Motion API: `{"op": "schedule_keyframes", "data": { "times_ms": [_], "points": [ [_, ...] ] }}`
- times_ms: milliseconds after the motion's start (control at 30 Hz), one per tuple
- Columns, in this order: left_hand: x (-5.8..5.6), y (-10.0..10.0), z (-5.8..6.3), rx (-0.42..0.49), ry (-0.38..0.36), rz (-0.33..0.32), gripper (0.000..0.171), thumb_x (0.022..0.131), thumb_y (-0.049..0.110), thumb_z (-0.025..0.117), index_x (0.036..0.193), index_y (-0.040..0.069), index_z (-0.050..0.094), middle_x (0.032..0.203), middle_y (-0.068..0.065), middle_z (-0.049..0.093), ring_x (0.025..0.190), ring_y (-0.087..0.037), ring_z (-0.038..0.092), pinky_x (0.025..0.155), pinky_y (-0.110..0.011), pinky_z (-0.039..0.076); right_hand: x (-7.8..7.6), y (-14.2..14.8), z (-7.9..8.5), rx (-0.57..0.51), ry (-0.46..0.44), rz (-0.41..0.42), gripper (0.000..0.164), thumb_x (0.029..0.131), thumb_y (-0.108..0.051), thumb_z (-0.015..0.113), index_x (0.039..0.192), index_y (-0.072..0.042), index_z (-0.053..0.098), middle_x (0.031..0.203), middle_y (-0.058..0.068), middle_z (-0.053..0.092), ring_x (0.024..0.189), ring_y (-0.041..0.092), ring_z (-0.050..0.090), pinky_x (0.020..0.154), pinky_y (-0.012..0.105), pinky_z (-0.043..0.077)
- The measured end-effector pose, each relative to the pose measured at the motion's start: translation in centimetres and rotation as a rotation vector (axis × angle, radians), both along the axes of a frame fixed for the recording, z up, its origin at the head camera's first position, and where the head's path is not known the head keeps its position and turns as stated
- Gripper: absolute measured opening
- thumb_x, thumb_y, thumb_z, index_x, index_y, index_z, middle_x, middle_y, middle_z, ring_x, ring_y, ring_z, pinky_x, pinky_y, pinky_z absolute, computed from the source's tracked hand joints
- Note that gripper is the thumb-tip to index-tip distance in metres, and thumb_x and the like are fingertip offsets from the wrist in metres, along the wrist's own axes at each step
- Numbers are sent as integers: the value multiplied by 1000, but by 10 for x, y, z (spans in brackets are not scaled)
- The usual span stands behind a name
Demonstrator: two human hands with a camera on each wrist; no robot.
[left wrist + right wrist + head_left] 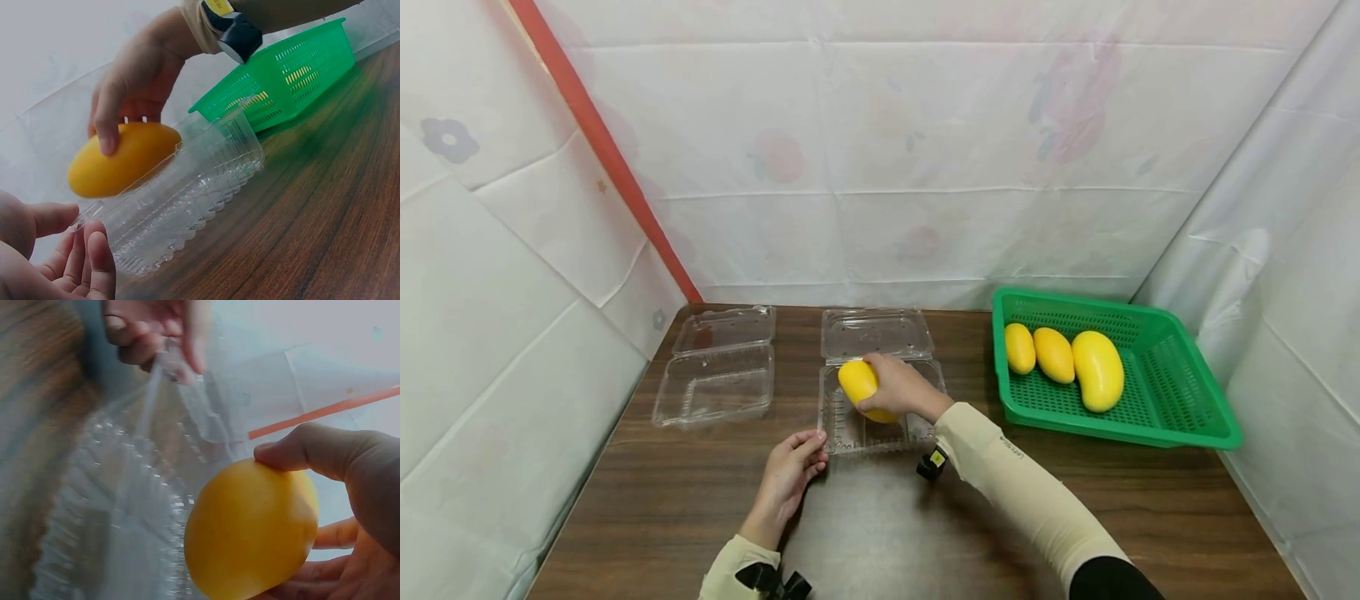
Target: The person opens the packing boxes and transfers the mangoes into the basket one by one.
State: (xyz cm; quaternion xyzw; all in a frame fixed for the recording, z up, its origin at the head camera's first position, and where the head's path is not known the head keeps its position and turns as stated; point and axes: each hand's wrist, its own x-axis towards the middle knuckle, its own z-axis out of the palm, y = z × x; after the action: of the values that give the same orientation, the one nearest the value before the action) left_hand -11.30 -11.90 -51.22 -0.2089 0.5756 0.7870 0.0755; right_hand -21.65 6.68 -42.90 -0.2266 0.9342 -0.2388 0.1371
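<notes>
A yellow mango (858, 382) is gripped by my right hand (898, 387), thumb on one side and fingers on the other. The mango (125, 159) is held at the opening of a clear plastic clamshell box (842, 429), whose lid (876, 333) lies folded back. At the box's near left corner, my left hand (792, 468) pinches the rim between thumb and fingers. In the right wrist view the mango (250, 531) hides part of the right fingers.
A second open clear clamshell box (715, 383) stands at the left on the brown wooden table (880, 517). To the right is a green basket (1180, 367) with three yellow mangoes (1099, 371) in it. White printed sheets (880, 150) hang behind and at both sides.
</notes>
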Motion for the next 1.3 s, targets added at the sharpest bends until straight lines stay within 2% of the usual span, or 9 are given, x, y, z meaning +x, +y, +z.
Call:
{"op": "schedule_keyframes", "data": {
  "times_ms": [400, 600, 900, 1300],
  "points": [
    [1, 1, 2, -4, -5, -4, 9, 93, 7, 62, 102, 4, 59, 77, 6, 60, 65, -5, 60, 62, -18, 51, -6, 12, 24, -21, -10, -3, 80, 77, -31, 79, 144, -8, 41, 120, 12, 59, 96, 22, 57, 76, 36, 52],
    [2, 1, 2, -4, -6, -2, 8, 93, 7, 62, 100, 5, 59, 76, 6, 60, 64, -5, 60, 61, -18, 51, -12, 19, 33, -2, 17, -19, 80, 78, -33, 78, 144, -9, 40, 123, 11, 58, 100, 23, 58, 79, 38, 53],
    [2, 2, 1, 3, -8, -4, 6, 93, 8, 62, 99, 7, 60, 77, 6, 61, 65, -5, 60, 61, -18, 51, -18, 30, 59, 7, 29, -49, 80, 79, -32, 78, 146, -10, 38, 131, 11, 55, 108, 26, 56, 86, 43, 52],
    [2, 0, 3, -2, -9, -12, 10, 94, 9, 62, 103, 5, 59, 76, 6, 60, 65, -5, 59, 62, -19, 51, -25, 45, 69, 14, 43, -58, 82, 80, -34, 76, 147, -9, 37, 137, 12, 53, 114, 29, 55, 90, 46, 51]
  ]
}}
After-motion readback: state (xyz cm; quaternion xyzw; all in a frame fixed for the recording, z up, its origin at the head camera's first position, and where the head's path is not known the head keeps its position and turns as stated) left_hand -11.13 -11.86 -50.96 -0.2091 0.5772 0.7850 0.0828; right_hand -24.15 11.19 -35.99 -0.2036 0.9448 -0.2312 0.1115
